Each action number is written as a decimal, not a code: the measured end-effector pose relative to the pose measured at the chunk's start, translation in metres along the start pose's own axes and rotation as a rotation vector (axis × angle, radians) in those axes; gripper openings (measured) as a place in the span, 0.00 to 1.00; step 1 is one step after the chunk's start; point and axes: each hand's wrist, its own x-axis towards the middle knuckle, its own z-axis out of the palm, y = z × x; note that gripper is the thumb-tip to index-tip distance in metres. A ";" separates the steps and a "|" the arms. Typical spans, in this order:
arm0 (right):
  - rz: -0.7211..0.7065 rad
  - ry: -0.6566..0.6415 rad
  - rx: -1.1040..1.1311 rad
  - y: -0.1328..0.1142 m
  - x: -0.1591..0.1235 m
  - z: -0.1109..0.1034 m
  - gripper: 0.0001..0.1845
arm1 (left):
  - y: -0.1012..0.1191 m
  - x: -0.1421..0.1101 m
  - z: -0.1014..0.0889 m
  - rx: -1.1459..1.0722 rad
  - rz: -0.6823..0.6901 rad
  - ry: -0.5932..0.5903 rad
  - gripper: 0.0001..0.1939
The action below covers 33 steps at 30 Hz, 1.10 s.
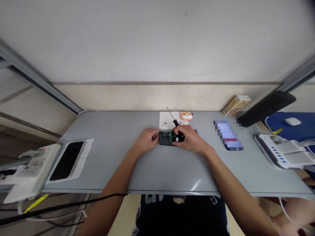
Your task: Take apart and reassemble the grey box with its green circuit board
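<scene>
A small dark device with a green circuit board (168, 137) lies on the grey table (157, 170) in front of me. My left hand (146, 140) rests at its left end, fingers curled against it. My right hand (190, 137) covers its right end and is closed around the black handle of a screwdriver (173, 120), whose thin metal shaft points up and away to the left. Behind them lies a white sheet (165, 119) with a few tiny dark screws (164, 123) on it.
An orange animal-shaped item (186, 115) sits behind the sheet. A phone (229, 135) lies to the right, a yellow box (236, 105) at the wall. A black phone on white tissue (67, 159) and a power strip (29, 170) are left; a white charger (278, 151) right.
</scene>
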 end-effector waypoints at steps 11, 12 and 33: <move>-0.053 -0.038 -0.084 0.000 -0.006 0.004 0.19 | -0.002 -0.001 -0.002 -0.017 -0.028 0.001 0.10; -0.054 -0.048 -0.096 0.001 -0.006 0.004 0.20 | -0.002 -0.001 -0.002 -0.011 -0.025 0.000 0.10; 0.165 0.462 0.083 0.005 -0.013 -0.030 0.21 | 0.021 0.001 -0.011 0.000 -0.005 0.175 0.13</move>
